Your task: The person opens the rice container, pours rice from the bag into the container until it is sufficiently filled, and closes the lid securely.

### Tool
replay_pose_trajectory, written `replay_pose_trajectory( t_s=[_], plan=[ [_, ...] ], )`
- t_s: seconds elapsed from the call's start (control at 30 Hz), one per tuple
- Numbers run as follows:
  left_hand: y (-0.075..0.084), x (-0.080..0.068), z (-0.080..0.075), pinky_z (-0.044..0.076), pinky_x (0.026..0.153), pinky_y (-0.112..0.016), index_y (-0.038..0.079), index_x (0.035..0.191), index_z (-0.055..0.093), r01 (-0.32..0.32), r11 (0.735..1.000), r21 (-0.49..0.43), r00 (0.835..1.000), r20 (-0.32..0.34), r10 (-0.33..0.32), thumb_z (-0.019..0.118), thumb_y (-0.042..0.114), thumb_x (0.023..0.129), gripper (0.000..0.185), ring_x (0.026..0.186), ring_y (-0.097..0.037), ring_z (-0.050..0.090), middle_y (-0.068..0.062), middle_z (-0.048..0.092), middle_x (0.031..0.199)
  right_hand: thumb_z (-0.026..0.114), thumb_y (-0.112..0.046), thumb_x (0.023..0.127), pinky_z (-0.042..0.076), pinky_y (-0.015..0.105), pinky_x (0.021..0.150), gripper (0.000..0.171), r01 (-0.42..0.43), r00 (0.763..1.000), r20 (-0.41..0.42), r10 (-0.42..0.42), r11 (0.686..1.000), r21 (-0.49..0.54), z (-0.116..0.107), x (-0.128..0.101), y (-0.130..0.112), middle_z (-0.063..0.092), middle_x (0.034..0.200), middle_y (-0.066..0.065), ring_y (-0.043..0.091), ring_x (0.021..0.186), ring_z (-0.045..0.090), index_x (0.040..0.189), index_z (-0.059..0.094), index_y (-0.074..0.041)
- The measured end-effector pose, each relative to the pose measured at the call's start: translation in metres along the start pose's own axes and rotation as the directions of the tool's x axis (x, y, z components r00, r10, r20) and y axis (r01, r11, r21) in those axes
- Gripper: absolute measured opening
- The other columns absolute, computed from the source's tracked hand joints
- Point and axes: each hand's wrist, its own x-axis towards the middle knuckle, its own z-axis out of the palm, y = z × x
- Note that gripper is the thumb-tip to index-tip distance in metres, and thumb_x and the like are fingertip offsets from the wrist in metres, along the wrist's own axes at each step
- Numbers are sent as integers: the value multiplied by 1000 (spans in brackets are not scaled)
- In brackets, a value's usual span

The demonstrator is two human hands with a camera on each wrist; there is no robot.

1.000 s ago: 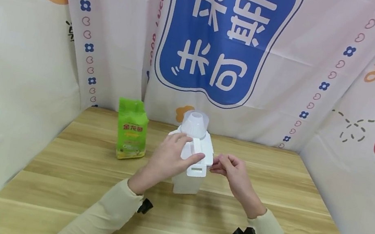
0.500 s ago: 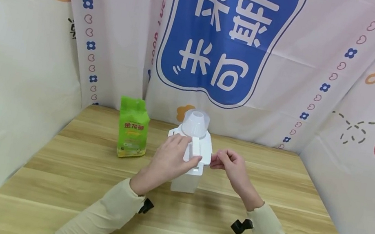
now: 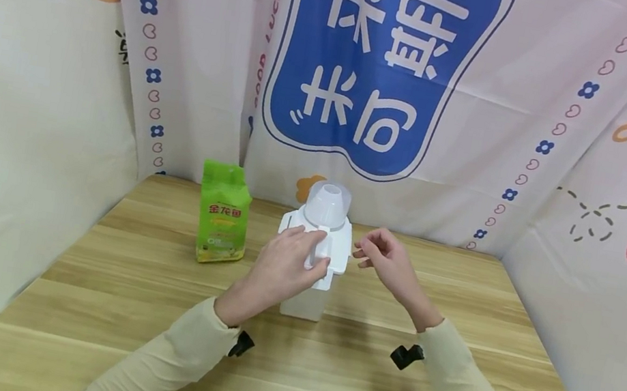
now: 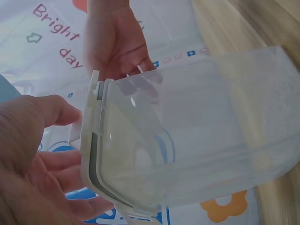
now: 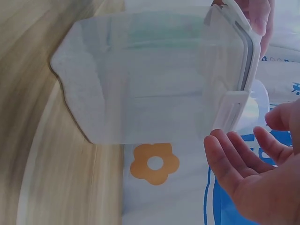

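Observation:
A clear plastic storage container point(image 5: 154, 79) with a white lid point(image 3: 335, 254) stands upright on the table. On the lid's far part sits a translucent cup point(image 3: 327, 205). My left hand point(image 3: 287, 260) grips the lid's raised handle between thumb and fingers; in the left wrist view the thumb point(image 4: 63, 111) lies on one side of it and the fingers on the other. My right hand point(image 3: 392, 264) is just right of the lid, fingers relaxed and holding nothing. In the right wrist view its fingertips point(image 5: 218, 136) are close to a white side clip point(image 5: 231, 110); whether they touch cannot be told.
A green food bag point(image 3: 223, 215) stands upright on the wooden table point(image 3: 145, 306), left of the container. Printed cloth hangs behind the table point(image 3: 444, 196) and along both sides. A black camera mount sits on each wrist.
The container has turned slightly and shifted a little left under my left hand. My right hand has risen and drawn slightly away from the lid's right edge, its fingers loosening. The bag stays put.

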Motion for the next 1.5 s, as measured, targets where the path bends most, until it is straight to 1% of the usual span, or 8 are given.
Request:
replay_pose_trajectory(
  t_s=[0.13, 0.5, 0.63, 0.73, 0.9, 1.07, 1.33, 1.5],
  plan=[
    [-1, -1, 0, 47, 105, -50, 7, 125, 65, -10, 1000, -12, 1000, -11, 10, 67, 30, 89, 42, 122, -34, 60, -9, 70, 123, 53, -22, 102, 61, 31, 73, 31, -15, 1000, 25, 16, 1000, -24, 0, 7, 0, 62, 114, 28, 41, 101, 66, 118, 54, 5],
    [-4, 0, 0, 50, 101, -52, 11, 126, 64, 22, 999, -34, 1000, 22, -22, 65, 30, 89, 42, 123, -33, 60, -9, 71, 119, 51, -22, 103, 60, 44, 79, 33, -67, 997, 39, 66, 998, 20, 0, 15, 9, 59, 118, 25, 46, 106, 62, 125, 51, 2],
    [-5, 0, -2, 50, 101, -49, 11, 126, 64, 15, 999, -37, 1000, 28, -14, 64, 26, 88, 41, 122, -30, 61, -8, 71, 121, 52, -22, 102, 59, 49, 81, 33, -73, 997, 22, 72, 995, 60, 0, 13, 10, 58, 118, 25, 31, 98, 67, 124, 51, 3],
    [-6, 0, -3, 52, 98, -48, 11, 125, 65, 8, 999, -52, 1000, 23, -6, 63, 24, 86, 42, 120, -28, 61, -7, 70, 123, 53, -22, 102, 60, 47, 80, 34, -87, 996, 4, 87, 990, 114, -1, 11, 12, 60, 114, 22, 27, 94, 68, 123, 51, 5],
    [-9, 0, -3, 54, 95, -46, 10, 124, 65, -24, 996, -88, 1000, 12, 25, 63, 19, 85, 40, 119, -26, 62, -7, 69, 123, 53, -24, 102, 61, 34, 74, 35, -108, 994, -9, 111, 978, 181, -3, 6, 18, 63, 105, 11, 43, 102, 65, 121, 52, 6],
    [-12, 0, -2, 54, 94, -44, 8, 122, 66, -71, 992, -100, 997, 0, 71, 62, 14, 85, 38, 119, -25, 62, -6, 70, 121, 54, -25, 102, 61, 31, 74, 37, -122, 991, -19, 130, 966, 227, -3, -3, 21, 65, 101, 3, 32, 96, 69, 120, 52, 7],
    [-21, 4, -1, 53, 99, -41, 9, 126, 64, -139, 981, -137, 988, 43, 146, 61, 13, 86, 40, 122, -23, 60, -6, 67, 128, 60, -21, 99, 60, 27, 72, 14, -161, 983, -3, 184, 868, 470, -3, -16, 25, 67, 92, -1, 14, 82, 68, 103, 60, -8],
    [-38, 10, -4, 55, 72, -25, 9, 129, 62, -204, 946, -254, 965, 111, 238, 60, 8, 89, 41, 88, -14, 61, -8, 67, 124, 60, -16, 98, 59, 26, 70, 5, -168, 979, 0, 204, 805, 569, -2, -23, 25, 67, 86, -1, 13, 78, 67, 95, 62, -12]
  ],
)
